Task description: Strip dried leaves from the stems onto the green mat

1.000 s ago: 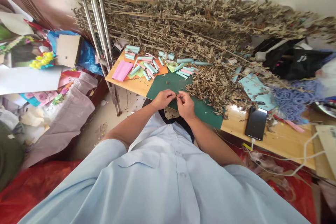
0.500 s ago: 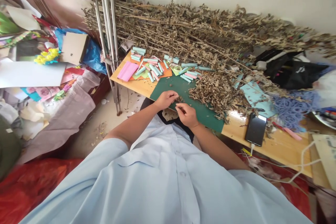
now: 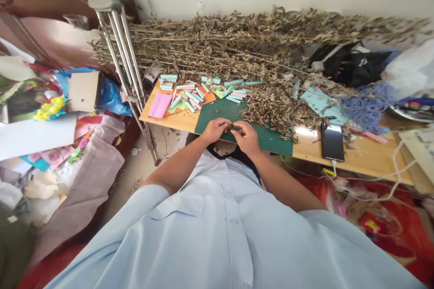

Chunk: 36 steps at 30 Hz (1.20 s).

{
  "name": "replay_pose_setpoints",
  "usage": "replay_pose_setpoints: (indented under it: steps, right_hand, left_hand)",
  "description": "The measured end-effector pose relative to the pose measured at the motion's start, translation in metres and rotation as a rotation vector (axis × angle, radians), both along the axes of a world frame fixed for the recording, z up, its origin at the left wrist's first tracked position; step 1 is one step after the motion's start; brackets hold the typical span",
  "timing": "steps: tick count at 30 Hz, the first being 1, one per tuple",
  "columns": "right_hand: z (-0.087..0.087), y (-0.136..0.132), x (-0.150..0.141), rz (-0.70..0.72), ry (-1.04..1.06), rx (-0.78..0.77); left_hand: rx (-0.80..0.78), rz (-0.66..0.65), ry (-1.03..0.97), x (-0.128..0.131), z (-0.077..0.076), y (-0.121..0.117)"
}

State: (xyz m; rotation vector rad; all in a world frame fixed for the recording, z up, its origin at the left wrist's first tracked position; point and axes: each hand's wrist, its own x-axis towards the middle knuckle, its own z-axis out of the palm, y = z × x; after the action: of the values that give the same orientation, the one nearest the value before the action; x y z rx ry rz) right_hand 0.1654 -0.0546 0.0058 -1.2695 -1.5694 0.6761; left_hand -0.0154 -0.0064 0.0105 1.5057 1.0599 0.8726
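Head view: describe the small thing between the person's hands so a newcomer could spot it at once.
On the wooden table, find the dark green mat at its near edge. Above the mat, the left hand and right hand meet. Between their fingers is a small dark brown clump of dried leaf, held up, unlike the loose leaf heap lying to the right.

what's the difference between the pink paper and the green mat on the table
The pink paper is bright pink, the green mat dark green. The pink paper is far smaller than the mat. The pink paper lies bare at the table's left end, while the mat has dried leaves heaped on it and the left hand and right hand over it. Both are flat, rectangular and lie on the wooden table.
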Motion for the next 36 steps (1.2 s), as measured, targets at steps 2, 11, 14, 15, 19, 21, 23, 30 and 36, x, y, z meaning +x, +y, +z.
replay_pose_setpoints:
  steps: [2, 11, 14, 15, 19, 21, 23, 30, 36]
  right_hand:
    - [-0.001, 0.005, -0.007, -0.010, 0.032, 0.003]
    - [-0.006, 0.013, -0.015, 0.006, -0.001, 0.073]
    - [-0.006, 0.015, -0.014, 0.004, -0.019, 0.116]
    - [-0.006, 0.015, -0.014, -0.004, -0.027, 0.114]
    - [-0.007, 0.015, -0.014, -0.046, -0.059, 0.089]
    - [-0.008, 0.014, -0.013, -0.064, -0.061, 0.062]
    - [-0.009, 0.013, -0.012, -0.068, -0.048, 0.023]
    - [-0.009, 0.010, -0.012, -0.069, -0.037, -0.006]
    - [-0.008, 0.010, -0.016, -0.080, -0.023, -0.052]
  left_hand:
    - [-0.059, -0.010, -0.048, -0.001, -0.002, 0.002]
    - [-0.254, -0.052, -0.173, -0.001, 0.008, 0.005]
    - [-0.253, -0.077, -0.140, -0.002, 0.009, 0.005]
    - [-0.243, -0.078, -0.131, -0.002, 0.010, 0.005]
    - [-0.196, -0.066, -0.102, -0.001, 0.012, 0.003]
    - [-0.186, -0.046, -0.089, 0.001, 0.013, 0.002]
    - [-0.193, -0.010, -0.080, 0.002, 0.013, 0.001]
    - [-0.158, 0.037, 0.001, 0.003, 0.008, 0.000]
    - [-0.098, 0.037, -0.003, 0.004, 0.001, 0.000]
